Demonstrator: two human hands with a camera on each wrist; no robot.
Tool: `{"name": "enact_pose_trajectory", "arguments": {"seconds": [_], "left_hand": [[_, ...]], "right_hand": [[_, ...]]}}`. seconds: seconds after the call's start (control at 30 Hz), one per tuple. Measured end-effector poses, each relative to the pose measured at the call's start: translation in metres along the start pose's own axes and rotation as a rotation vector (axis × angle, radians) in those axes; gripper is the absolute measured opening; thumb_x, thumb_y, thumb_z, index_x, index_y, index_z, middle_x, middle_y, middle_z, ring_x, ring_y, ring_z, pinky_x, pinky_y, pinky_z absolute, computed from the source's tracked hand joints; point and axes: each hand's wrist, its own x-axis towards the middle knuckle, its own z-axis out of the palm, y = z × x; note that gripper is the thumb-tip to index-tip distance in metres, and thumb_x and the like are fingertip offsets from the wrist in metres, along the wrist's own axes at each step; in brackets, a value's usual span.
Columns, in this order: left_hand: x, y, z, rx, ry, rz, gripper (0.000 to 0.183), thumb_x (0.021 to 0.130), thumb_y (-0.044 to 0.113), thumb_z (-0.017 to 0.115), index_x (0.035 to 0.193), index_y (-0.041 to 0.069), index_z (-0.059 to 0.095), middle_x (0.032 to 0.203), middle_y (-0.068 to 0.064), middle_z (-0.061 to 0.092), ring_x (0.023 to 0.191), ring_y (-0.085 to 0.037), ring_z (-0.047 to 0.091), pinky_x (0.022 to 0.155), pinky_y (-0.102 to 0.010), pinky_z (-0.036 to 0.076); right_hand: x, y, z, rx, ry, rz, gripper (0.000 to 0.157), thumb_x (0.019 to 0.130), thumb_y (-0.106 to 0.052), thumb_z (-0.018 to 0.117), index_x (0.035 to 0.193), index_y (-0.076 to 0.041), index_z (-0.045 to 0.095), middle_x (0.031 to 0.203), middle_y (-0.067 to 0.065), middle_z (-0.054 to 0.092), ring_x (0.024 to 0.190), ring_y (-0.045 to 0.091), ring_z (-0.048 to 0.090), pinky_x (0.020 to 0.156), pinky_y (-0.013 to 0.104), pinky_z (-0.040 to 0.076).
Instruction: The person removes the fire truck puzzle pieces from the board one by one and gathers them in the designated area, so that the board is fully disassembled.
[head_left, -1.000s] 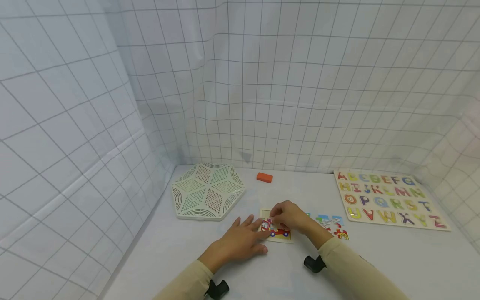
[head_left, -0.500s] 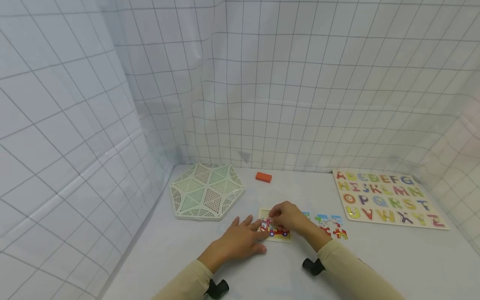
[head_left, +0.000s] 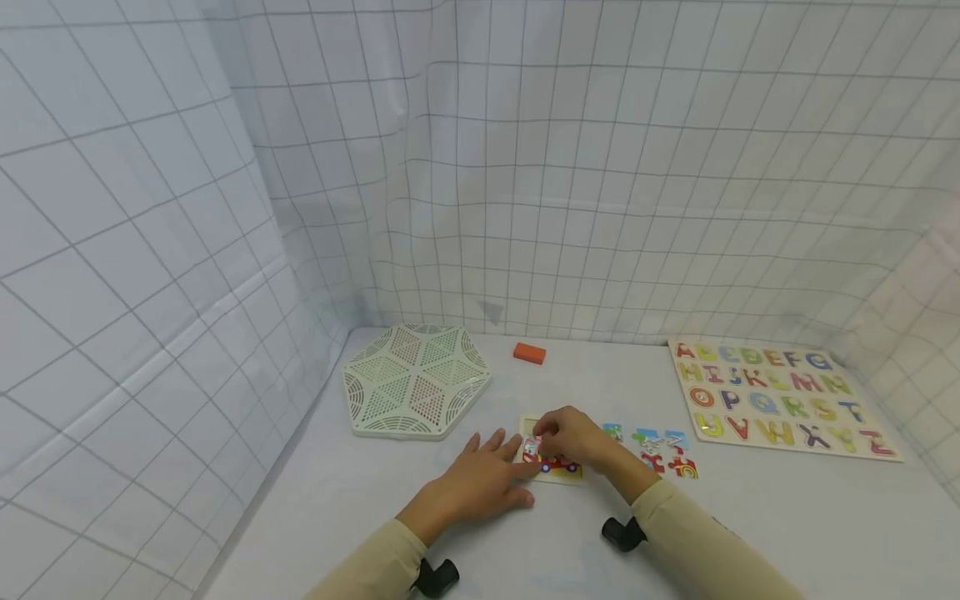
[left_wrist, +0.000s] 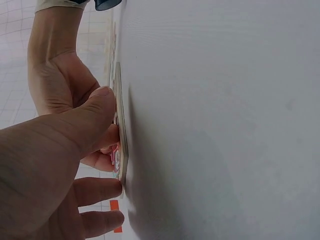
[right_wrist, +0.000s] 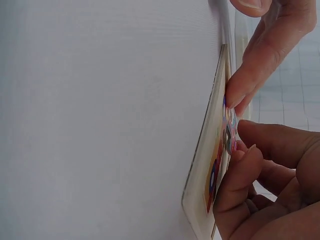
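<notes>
A small wooden jigsaw tray point(head_left: 558, 479) with a red vehicle picture lies on the table between both hands. My left hand point(head_left: 483, 483) lies at its left edge with fingers spread, the fingertips touching the tray and the picture. Over the tray, my right hand point(head_left: 573, 437) has its fingers curled and pinches a colourful puzzle piece point(right_wrist: 231, 132) low against the picture. The right hand hides part of the tray. In the left wrist view, the left thumb point(left_wrist: 102, 100) crosses in front of the right hand. Loose puzzle pieces point(head_left: 663, 454) lie just right of the tray.
A wooden alphabet board point(head_left: 768, 400) with coloured letters lies at the right. At the left back is a pale hexagonal perforated board point(head_left: 416, 383). An orange-red block point(head_left: 529, 353) sits near the back, before the gridded white curtain point(head_left: 570, 208).
My right hand shifts slightly down and toward the picture, uncovering a bit more of the loose pieces. The left hand stays in place on the tray's edge.
</notes>
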Motion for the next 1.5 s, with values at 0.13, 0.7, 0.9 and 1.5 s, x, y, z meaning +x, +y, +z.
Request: {"name": "enact_pose_trajectory", "arguments": {"seconds": [0.13, 0.7, 0.9, 1.5], "left_hand": [[0.000, 0.000, 0.000, 0.009, -0.009, -0.009, 0.051, 0.098, 0.060, 0.056, 0.145, 0.041, 0.057, 0.159, -0.009, 0.044, 0.148, -0.038, 0.037, 0.114, -0.065, 0.031], [0.002, 0.003, -0.003, -0.049, -0.032, -0.033, 0.053, 0.096, 0.059, 0.060, 0.145, 0.039, 0.057, 0.160, -0.008, 0.043, 0.151, -0.037, 0.032, 0.118, -0.065, 0.026], [0.002, 0.003, -0.003, -0.060, -0.027, -0.053, 0.055, 0.096, 0.058, 0.062, 0.146, 0.035, 0.057, 0.159, -0.008, 0.044, 0.152, -0.035, 0.031, 0.119, -0.063, 0.025], [0.005, 0.000, -0.002, -0.034, 0.044, -0.024, 0.054, 0.098, 0.055, 0.060, 0.145, 0.028, 0.058, 0.155, -0.007, 0.049, 0.148, -0.036, 0.037, 0.116, -0.063, 0.031]], "right_hand": [[-0.001, 0.001, -0.001, 0.034, -0.001, -0.014, 0.018, 0.087, 0.001, 0.067, 0.103, -0.006, 0.069, 0.084, 0.005, 0.060, 0.065, 0.016, 0.056, 0.054, 0.027, 0.048], [-0.022, 0.024, -0.054, 0.248, 0.094, 0.037, 0.024, 0.099, -0.013, 0.065, 0.119, -0.002, 0.071, 0.084, 0.010, 0.063, 0.065, 0.016, 0.051, 0.056, 0.026, 0.044], [-0.046, 0.047, -0.092, 0.236, 0.146, 0.069, 0.025, 0.100, -0.011, 0.062, 0.120, 0.001, 0.070, 0.084, 0.010, 0.061, 0.060, 0.014, 0.045, 0.053, 0.026, 0.040], [-0.064, 0.069, -0.078, 0.030, 0.127, 0.086, 0.004, 0.093, -0.007, 0.068, 0.095, -0.003, 0.069, 0.074, 0.003, 0.057, 0.058, 0.015, 0.048, 0.049, 0.027, 0.042]]}}
